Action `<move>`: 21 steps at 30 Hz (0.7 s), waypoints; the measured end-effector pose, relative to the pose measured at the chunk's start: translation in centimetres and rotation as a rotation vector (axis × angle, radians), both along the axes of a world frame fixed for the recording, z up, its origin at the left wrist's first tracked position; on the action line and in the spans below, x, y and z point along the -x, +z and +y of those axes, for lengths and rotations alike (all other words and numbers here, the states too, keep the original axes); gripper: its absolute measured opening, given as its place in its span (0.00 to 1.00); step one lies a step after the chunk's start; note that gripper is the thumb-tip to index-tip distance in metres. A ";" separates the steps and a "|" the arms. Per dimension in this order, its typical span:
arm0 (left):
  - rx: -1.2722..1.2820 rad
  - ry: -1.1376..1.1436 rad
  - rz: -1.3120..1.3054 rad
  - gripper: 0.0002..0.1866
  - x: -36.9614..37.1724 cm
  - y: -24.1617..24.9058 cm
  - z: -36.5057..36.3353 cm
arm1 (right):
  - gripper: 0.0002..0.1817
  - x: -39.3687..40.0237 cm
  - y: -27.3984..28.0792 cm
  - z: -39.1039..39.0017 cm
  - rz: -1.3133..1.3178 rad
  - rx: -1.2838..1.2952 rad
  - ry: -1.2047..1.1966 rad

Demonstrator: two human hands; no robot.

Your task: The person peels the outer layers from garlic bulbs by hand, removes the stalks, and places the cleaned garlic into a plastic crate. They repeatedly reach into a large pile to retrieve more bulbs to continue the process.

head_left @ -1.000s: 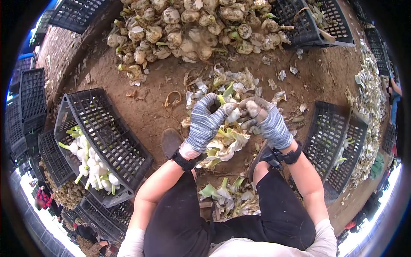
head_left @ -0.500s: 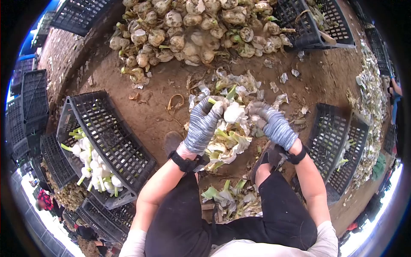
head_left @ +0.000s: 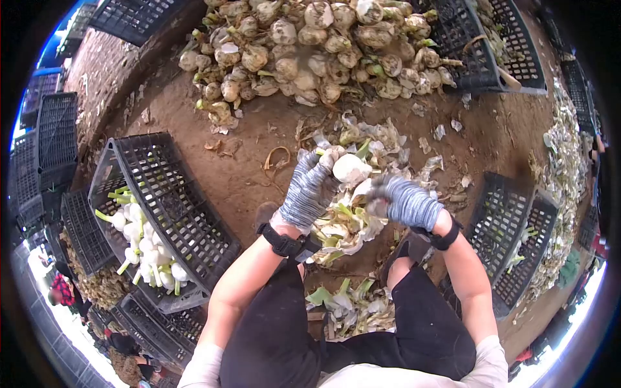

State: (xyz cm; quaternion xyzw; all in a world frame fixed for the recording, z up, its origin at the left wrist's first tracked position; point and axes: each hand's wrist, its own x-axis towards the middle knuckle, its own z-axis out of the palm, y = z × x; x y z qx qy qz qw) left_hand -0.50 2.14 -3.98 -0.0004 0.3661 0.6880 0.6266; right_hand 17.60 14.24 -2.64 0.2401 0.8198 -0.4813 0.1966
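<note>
My left hand (head_left: 305, 193), in a grey striped glove, is closed around the short stem of a peeled white garlic bulb (head_left: 351, 169). The bulb's round side faces right. Just to the lower right of it, apart from the bulb, is my right hand (head_left: 407, 203), gloved the same way; motion smears its fingers, so their grip cannot be made out. Beneath both hands lies a heap of stripped garlic skins and green leaves (head_left: 349, 229). More garlic peelings (head_left: 352, 310) lie between my legs.
A large pile of unpeeled garlic (head_left: 284, 58) lies ahead on the dirt floor. At left, a tilted black crate (head_left: 178, 207) holds clean white garlic (head_left: 145, 249). Another black crate (head_left: 495, 226) stands at right, and one more crate (head_left: 482, 52) lies beside the pile.
My right hand has shifted slightly down and left, its fingers now blurred. The left hand still holds the bulb, which has turned a little. The whole view has tilted slightly.
</note>
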 end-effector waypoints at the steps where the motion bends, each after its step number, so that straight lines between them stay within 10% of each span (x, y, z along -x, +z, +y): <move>1: -0.003 0.008 0.004 0.18 0.2 -0.5 -0.1 | 0.17 1.2 1.2 0.1 0.008 -0.136 -0.120; 5: 0.055 0.051 -0.085 0.18 0.9 -2.3 -0.2 | 0.17 5.0 1.3 0.2 0.469 0.166 -0.642; 11: 0.165 0.132 -0.112 0.13 4.0 -3.0 1.2 | 0.16 7.6 3.1 1.3 0.250 0.451 -0.098; 15: 0.193 0.109 -0.361 0.14 7.3 -3.4 2.3 | 0.15 10.6 0.0 4.3 0.374 0.357 -0.735; 17: 0.262 0.133 -0.144 0.13 7.7 -2.6 2.8 | 0.20 12.3 -2.1 7.6 0.388 -0.278 -0.764; 21: 0.269 0.098 0.229 0.13 7.3 -2.3 3.3 | 0.25 15.3 -4.9 12.5 0.524 -0.743 -0.657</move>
